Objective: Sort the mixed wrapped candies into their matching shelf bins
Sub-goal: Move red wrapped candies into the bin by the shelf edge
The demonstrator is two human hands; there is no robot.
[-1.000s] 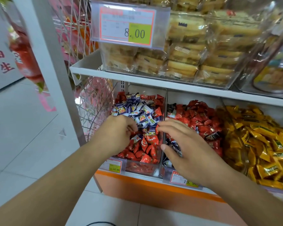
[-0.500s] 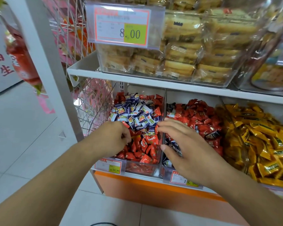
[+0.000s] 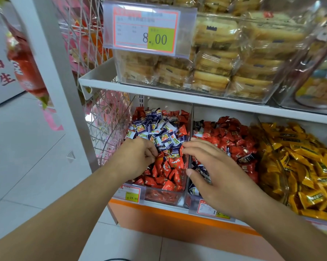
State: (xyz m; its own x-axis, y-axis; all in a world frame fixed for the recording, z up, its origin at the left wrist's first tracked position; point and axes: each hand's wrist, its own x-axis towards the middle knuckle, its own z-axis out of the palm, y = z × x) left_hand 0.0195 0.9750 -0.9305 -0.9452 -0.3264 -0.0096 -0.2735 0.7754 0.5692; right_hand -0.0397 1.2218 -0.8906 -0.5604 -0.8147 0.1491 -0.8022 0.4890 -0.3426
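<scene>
The left clear bin (image 3: 159, 196) holds orange-red candies (image 3: 170, 170) with a heap of blue-and-white candies (image 3: 158, 129) on top. My left hand (image 3: 135, 159) is inside it, fingers curled into the pile at the edge of the blue-and-white heap; what they hold is hidden. The middle bin (image 3: 191, 129) holds dark red candies (image 3: 232, 136) with a few blue-and-white ones (image 3: 202, 171) at its front. My right hand (image 3: 221, 176) hovers over the front of that bin, fingers spread and slightly bent, tips reaching past the divider.
A third bin of yellow candies (image 3: 305, 166) lies at the right. The shelf above (image 3: 177, 93) carries a clear box of wrapped biscuits (image 3: 215, 59) with a price tag (image 3: 147, 29). A wire rack (image 3: 102, 119) and white upright (image 3: 53, 72) stand left. Price labels (image 3: 129, 193) front the bins.
My left hand has pushed a little deeper into the left bin with its fingers curling. My right hand has barely shifted. The camera has drifted slightly.
</scene>
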